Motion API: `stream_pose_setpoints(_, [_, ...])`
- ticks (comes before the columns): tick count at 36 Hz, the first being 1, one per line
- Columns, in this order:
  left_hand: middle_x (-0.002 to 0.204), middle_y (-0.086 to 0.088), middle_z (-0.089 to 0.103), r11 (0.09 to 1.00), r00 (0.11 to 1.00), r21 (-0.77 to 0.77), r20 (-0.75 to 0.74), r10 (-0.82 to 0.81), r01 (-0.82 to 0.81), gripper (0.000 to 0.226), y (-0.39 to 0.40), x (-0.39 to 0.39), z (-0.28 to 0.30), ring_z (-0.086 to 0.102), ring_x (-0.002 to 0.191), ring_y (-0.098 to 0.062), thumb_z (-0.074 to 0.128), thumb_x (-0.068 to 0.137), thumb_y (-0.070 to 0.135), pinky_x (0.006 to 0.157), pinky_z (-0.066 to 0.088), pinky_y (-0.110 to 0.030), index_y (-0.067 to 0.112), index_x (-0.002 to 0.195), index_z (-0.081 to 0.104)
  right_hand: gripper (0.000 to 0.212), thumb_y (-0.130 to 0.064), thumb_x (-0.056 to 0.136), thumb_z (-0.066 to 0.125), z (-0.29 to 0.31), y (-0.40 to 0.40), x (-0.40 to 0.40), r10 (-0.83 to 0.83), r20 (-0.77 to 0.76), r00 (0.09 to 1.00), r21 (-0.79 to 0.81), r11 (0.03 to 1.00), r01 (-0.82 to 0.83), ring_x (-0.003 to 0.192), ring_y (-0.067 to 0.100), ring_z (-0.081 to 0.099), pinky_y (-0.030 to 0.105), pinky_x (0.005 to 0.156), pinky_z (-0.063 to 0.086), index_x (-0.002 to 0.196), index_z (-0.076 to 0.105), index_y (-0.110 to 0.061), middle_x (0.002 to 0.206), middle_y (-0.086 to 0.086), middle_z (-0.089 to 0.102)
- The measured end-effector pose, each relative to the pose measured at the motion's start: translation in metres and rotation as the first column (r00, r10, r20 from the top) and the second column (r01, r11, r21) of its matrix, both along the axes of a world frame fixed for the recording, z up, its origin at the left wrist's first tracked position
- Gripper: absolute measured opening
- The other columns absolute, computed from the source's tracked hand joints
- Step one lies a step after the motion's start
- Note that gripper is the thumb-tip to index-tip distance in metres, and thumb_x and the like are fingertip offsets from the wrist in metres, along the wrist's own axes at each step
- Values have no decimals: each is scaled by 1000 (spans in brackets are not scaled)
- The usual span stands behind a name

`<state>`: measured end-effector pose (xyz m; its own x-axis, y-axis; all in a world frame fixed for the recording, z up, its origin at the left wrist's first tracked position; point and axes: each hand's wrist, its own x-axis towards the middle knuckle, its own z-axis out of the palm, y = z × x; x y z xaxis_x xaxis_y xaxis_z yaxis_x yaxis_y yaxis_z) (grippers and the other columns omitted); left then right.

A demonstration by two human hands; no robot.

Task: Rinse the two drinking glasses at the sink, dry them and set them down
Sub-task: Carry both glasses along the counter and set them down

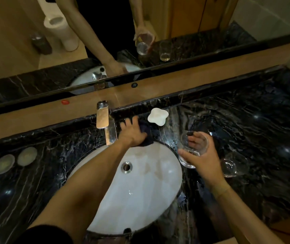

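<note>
One clear glass (pixel 192 150) tilted above the counter, another (pixel 233 164) standing beside it.

Dim warm light is falling on a black white-veined marble countertop (pixel 246 120). A wide wall mirror (pixel 17 32) is reflecting beige floor tiles, a white toilet (pixel 59 23) and a wooden door (pixel 193 14).

Bare forearms; a short black sleeve (pixel 49 235) covers the left upper arm.

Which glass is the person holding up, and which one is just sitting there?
The right hand holds one glass, tilted. The other glass stands alone on the counter, to its right.
</note>
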<state>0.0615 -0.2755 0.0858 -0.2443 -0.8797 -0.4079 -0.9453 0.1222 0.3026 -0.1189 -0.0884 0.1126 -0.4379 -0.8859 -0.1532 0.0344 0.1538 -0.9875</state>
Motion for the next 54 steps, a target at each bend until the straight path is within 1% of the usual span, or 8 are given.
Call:
stream_pose_setpoints(6, [152, -16, 30, 997, 999, -66, -33, 29, -31, 82, -23, 3, -24, 38, 130, -44, 61, 95, 23, 96, 42, -54, 20, 155, 5, 73, -20, 58, 89, -10, 13, 9, -49, -42, 998, 6, 999, 49, 112, 4, 61, 23, 94, 49, 118, 50, -34, 122, -3, 62])
stream_pose_setpoints(14, [144, -13, 34, 884, 841, -281, 504, -195, 373, 61, -21, 4, -38, 36, 126, -34, 47, 99, 47, 100, 35, -46, 13, 147, 33, 82, -43, 52, 95, -24, 45, 14, -157, -87, 984, 18, 987, 159, 118, 11, 60, 25, 99, 48, 121, 52, -40, 121, -7, 65])
stream_pose_setpoints(18, [145, -14, 37, 881, 854, -297, 483, -194, 369, 67, -17, -1, -32, 32, 132, -37, 51, 95, 44, 112, 20, -56, 16, 151, 26, 80, -17, 59, 91, -25, 59, 12, -160, -113, 981, 35, 986, 165, 121, 7, 58, 20, 99, 47, 128, 49, -19, 127, 4, 60])
stream_pose_setpoints(24, [138, -13, 46, 927, 976, -309, 14, -219, 212, 58, 27, -16, -20, 42, 124, -38, 59, 89, 42, 107, 31, -49, 21, 141, 47, 83, -31, 56, 95, -24, 91, 2, -185, -103, 977, 66, 979, 192, 120, 7, 58, 20, 101, 45, 125, 49, -29, 124, -1, 64])
stream_pose_setpoints(29, [125, -2, 61, 954, 832, -12, -485, -268, 300, 46, 98, -47, -5, 59, 110, -15, 70, 88, 29, 92, 44, -26, 19, 131, 59, 87, -23, 54, 91, -20, 123, -20, -209, -58, 976, 106, 971, 214, 117, 7, 60, 13, 87, 48, 129, 48, -17, 121, -1, 65])
stream_pose_setpoints(36, [138, 3, 49, 896, 752, 94, -586, -303, 434, 80, 176, -111, -17, 48, 126, -10, 84, 73, 32, 103, 35, -20, 27, 143, 44, 93, -48, 45, 95, -10, 169, -62, -262, -21, 965, 163, 951, 261, 116, 3, 59, 20, 93, 51, 122, 48, -26, 121, -3, 63])
stream_pose_setpoints(45, [146, 3, 38, 963, 678, 242, -728, 102, 116, 111, 218, -189, -33, 43, 132, -13, 94, 61, 20, 112, 37, -32, 23, 151, 28, 80, 5, 61, 87, -20, 217, -115, -321, -13, 947, 185, 930, 317, 120, 15, 58, 28, 103, 46, 126, 46, -17, 122, 3, 62])
stream_pose_setpoints(54, [105, 23, 55, 966, 652, 258, -736, 183, 19, 83, 231, -215, -35, 58, 95, 0, 86, 68, 0, 72, 40, 2, 32, 127, 37, 87, -37, 47, 97, -20, 237, -152, -314, -15, 949, 199, 930, 310, 118, 11, 59, 40, 106, 46, 120, 50, -33, 123, -2, 64])
